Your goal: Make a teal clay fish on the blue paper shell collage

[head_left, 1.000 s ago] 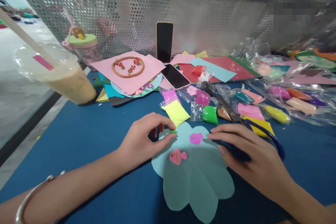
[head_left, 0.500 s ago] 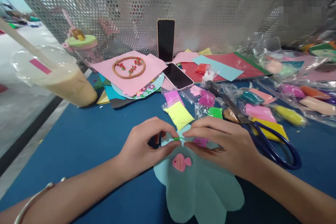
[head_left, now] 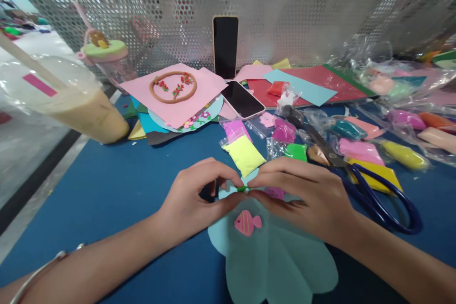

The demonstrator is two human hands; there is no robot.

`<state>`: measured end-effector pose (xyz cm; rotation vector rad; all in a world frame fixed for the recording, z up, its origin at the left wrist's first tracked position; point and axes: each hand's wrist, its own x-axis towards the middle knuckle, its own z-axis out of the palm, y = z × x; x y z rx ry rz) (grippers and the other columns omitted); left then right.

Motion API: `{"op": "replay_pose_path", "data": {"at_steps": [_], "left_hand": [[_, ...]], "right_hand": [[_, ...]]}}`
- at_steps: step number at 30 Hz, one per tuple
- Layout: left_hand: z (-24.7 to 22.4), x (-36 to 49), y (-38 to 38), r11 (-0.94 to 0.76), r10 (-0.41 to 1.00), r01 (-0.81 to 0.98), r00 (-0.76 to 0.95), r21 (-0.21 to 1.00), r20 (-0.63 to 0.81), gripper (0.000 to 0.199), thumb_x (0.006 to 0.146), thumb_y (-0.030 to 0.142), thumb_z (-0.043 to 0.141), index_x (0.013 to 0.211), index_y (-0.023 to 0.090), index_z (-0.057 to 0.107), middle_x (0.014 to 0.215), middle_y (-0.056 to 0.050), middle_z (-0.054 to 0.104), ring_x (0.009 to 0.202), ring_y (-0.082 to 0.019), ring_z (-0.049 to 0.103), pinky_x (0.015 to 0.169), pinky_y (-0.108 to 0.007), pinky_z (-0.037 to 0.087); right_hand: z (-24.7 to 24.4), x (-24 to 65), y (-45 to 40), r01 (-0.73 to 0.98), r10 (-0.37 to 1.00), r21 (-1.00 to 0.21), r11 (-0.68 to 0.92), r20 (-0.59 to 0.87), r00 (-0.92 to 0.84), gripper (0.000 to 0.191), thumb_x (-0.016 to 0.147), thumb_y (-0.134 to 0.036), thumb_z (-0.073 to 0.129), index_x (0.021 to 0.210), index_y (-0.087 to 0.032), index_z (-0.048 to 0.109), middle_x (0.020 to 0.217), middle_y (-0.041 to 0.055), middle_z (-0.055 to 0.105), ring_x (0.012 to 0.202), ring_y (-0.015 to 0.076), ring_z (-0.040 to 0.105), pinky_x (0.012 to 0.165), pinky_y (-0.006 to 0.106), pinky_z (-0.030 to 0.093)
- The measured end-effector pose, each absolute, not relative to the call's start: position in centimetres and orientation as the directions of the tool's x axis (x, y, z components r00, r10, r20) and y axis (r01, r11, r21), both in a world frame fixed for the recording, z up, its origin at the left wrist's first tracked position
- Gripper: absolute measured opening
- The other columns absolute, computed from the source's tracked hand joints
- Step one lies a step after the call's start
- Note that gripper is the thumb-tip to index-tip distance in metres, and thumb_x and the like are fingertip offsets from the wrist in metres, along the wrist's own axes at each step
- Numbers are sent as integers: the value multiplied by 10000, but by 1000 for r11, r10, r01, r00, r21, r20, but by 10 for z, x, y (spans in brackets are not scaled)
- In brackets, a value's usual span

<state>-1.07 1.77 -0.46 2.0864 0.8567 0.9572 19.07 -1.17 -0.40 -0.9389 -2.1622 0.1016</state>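
Hands, two, bare, near each other at the fingertips. Left hand (head_left: 203, 192): thumb and forefinger pinched on a small green piece (head_left: 242, 189). Right hand (head_left: 306, 194): thumb and forefinger drawn near together at the right end of that piece; whether they grip it or merely touch cannot be told. Green piece: between the two sets of fingertips, over the upper part of a light blue scalloped paper (head_left: 249, 266).

On the paper: one pink striped fish (head_left: 244, 223), head to the left, just below the fingertips; one purple piece (head_left: 275, 193), partly hidden by the right hand.

Beyond the hands, on the blue tabletop (head_left: 89, 185): pale yellow packet (head_left: 245, 156), overlapping a purple packet (head_left: 237, 130); green packet (head_left: 296, 152), partly behind the right hand; scissors (head_left: 335, 156), blue-handled, lying across a deeper yellow packet (head_left: 383, 178).

Farther back: phone with pink edge (head_left: 245, 99), lying flat; black-screened phone (head_left: 225, 47), upright before a perforated metal panel (head_left: 302, 19); red sheet (head_left: 317, 78) under a light blue strip (head_left: 302, 86).

To the left: pink sheet (head_left: 178, 118) bearing a brown oval ring (head_left: 152, 92); plastic cup (head_left: 101, 116) of beige drink, tilted in view, with straw; green-lidded tumbler (head_left: 109, 52) behind it.
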Motion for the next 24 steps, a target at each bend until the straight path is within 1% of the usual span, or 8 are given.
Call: {"op": "replay_pose_path", "data": {"at_steps": [6, 14, 20, 24], "left_hand": [[-4, -11, 18, -566, 767, 263, 517, 781, 381, 84, 739, 137, 695, 780, 184, 639, 720, 0, 671, 596, -100, 555, 513, -200, 456], [-2, -10, 16, -560, 778, 290, 504, 776, 374, 46, 756, 168, 673, 769, 190, 635, 709, -10, 669, 586, -106, 553, 517, -213, 460], [0, -9, 17, -572, 775, 282, 495, 770, 394, 56, 759, 156, 664, 764, 199, 628, 702, 3, 666, 593, -103, 562, 507, -208, 454], [-2, -10, 17, -563, 785, 275, 473, 780, 400, 57, 758, 152, 667, 760, 198, 633, 688, 9, 651, 595, -98, 556, 499, -204, 445]], "right_hand": [[-4, 190, -13, 591, 669, -371, 716, 606, -430, 73, 811, -132, 625, 861, -186, 622, 810, 23, 681, 725, 115, 646, 677, 219, 521], [-2, 189, -13, 579, 698, -424, 696, 589, -407, 113, 820, -126, 594, 879, -220, 608, 817, 11, 685, 733, 126, 655, 672, 240, 540], [0, 191, -14, 579, 725, -464, 671, 572, -384, 122, 804, -104, 617, 850, -216, 612, 806, 1, 683, 723, 106, 649, 673, 212, 532], [2, 194, -15, 580, 751, -500, 643, 557, -354, 130, 795, -98, 616, 830, -223, 621, 787, -6, 681, 705, 109, 648, 655, 217, 531]]}}
